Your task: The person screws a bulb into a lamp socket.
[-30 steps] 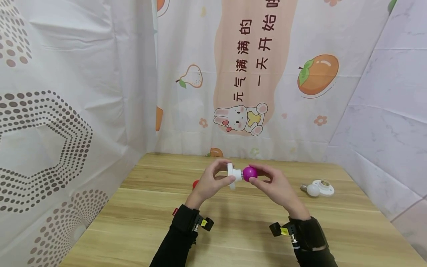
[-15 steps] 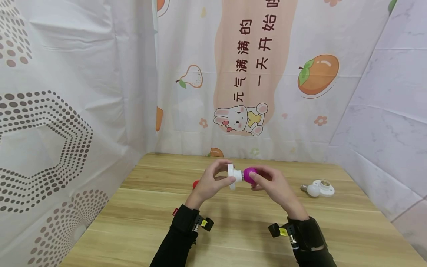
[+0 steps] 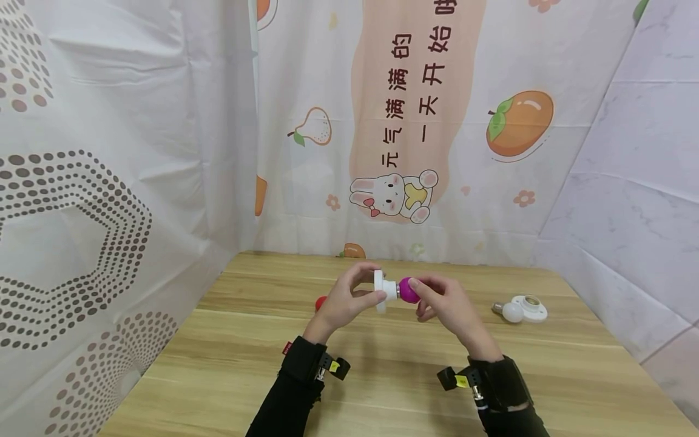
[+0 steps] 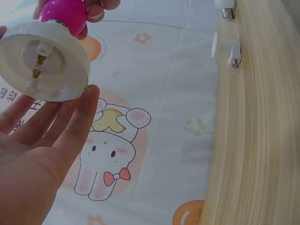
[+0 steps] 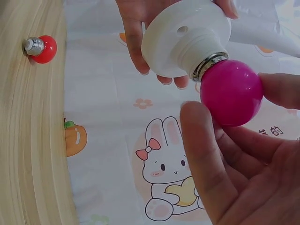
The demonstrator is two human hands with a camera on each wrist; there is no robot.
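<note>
Above the table, my left hand (image 3: 345,302) grips a white lamp holder (image 3: 389,290) by its round base, with the holder's mouth facing right. A magenta light bulb (image 5: 232,93) sits with its metal screw base partly inside that mouth; a strip of metal still shows. My right hand (image 3: 452,306) pinches the bulb's round end between thumb and fingers. From the left wrist view, the hollow underside of the lamp holder (image 4: 47,61) and its brass contacts are visible.
A red bulb (image 5: 45,49) lies on the wooden table (image 3: 235,364), mostly behind my left hand in the head view. At the right are a white bulb (image 3: 513,312) and a second white lamp holder (image 3: 536,312). A printed curtain (image 3: 306,200) hangs behind.
My right thumb has moved up across the magenta bulb, and the fingers below have shifted, as the hand turned. The left hand and lamp holder stay nearly where they were.
</note>
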